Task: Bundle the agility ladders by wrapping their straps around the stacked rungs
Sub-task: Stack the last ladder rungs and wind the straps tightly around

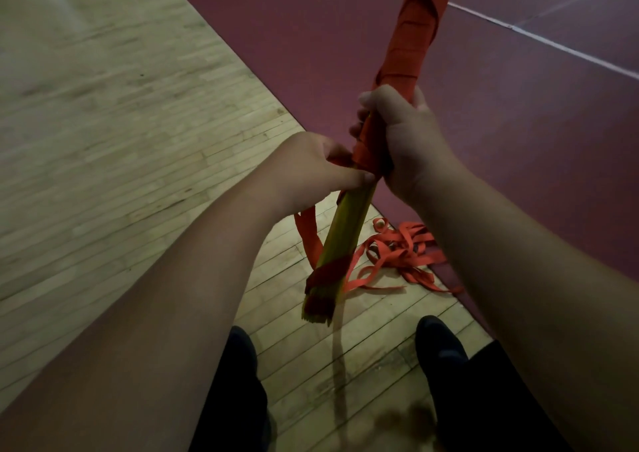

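Tilted stack of yellow rungs [347, 230], upper half wrapped in orange strap [401, 251], remainder heaped on floor.

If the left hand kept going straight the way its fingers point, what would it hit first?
The left hand would meet the stacked rungs at once: it pinches the red strap against them. Just beyond, the right hand grips the same bundle, though depth is unclear.

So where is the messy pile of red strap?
In the head view, the loose strap pile lies on the floor, just right of the lower end of the yellow rungs and ahead of the right shoe.
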`<control>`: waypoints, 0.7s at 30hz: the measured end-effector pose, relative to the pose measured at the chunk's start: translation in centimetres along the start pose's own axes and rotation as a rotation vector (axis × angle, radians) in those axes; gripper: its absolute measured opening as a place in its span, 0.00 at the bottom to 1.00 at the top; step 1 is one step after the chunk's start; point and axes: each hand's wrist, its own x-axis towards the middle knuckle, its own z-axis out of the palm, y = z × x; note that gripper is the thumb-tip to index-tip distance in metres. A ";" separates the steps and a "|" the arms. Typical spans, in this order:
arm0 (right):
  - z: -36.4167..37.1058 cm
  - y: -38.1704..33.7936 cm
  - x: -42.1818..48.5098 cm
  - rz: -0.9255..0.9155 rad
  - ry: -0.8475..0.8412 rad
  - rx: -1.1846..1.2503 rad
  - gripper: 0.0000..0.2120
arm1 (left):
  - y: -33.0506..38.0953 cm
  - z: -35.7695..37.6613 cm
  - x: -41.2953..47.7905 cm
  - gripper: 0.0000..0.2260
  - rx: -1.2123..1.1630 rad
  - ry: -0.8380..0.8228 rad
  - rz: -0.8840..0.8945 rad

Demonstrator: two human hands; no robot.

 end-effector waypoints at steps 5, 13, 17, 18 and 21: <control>0.0 1.1 0.7 0.010 0.085 -0.259 0.24 | -0.2 0.6 0.4 0.09 0.194 -0.034 -0.019; -0.4 1.8 1.3 0.042 0.071 -0.424 0.32 | -0.6 1.2 0.2 0.16 0.285 -0.047 -0.081; -0.3 2.1 1.0 -0.015 0.026 -0.548 0.29 | -0.6 2.0 0.6 0.21 0.336 -0.013 -0.126; -0.3 2.1 1.0 -0.013 0.025 -0.573 0.27 | -0.4 2.1 0.5 0.20 0.302 -0.024 -0.129; -0.4 2.1 0.9 0.012 -0.010 -0.577 0.22 | -0.2 2.0 0.2 0.15 0.205 -0.043 -0.108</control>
